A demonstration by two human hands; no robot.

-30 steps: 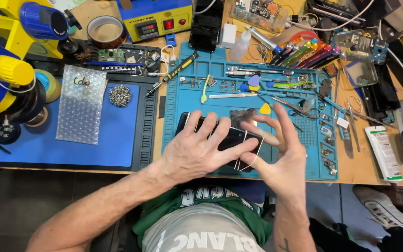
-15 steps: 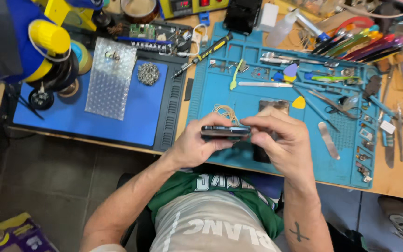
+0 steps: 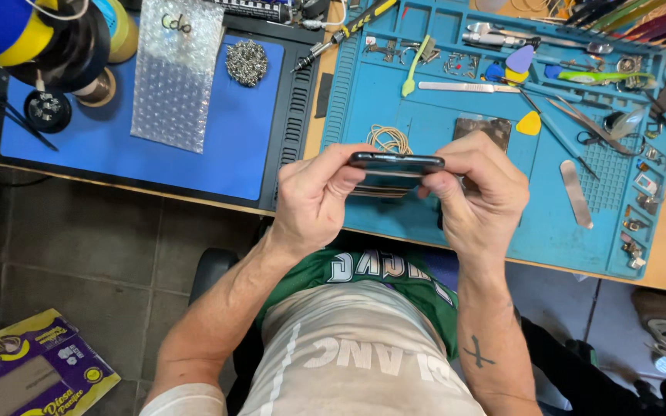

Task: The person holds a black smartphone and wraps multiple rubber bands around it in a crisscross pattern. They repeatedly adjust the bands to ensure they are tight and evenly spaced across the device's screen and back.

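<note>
While both sets of fingertips pinch its ends, a dark phone is held edge-on above the near edge of a teal work mat. The left hand closes its fingers on the phone's left end, and the right hand grips the right end, thumb beneath. A second thin dark layer shows just under the phone, but whether it is a separate part is hard to make out. Beyond the knuckles, a coil of pale wire and a dark square plate lie on the mat, the plate partly hidden by the right hand. Yellow and purple picks, tweezers and a metal pry tool sit toward the mat's right edge. On the blue mat to the left rest a bubble-wrap bag and a metal wool ball. A purple and yellow box is cut off at the lower left corner of the view. Compared with half a second ago, the hands hold the phone much the same, while the view has shifted closer and lower.
</note>
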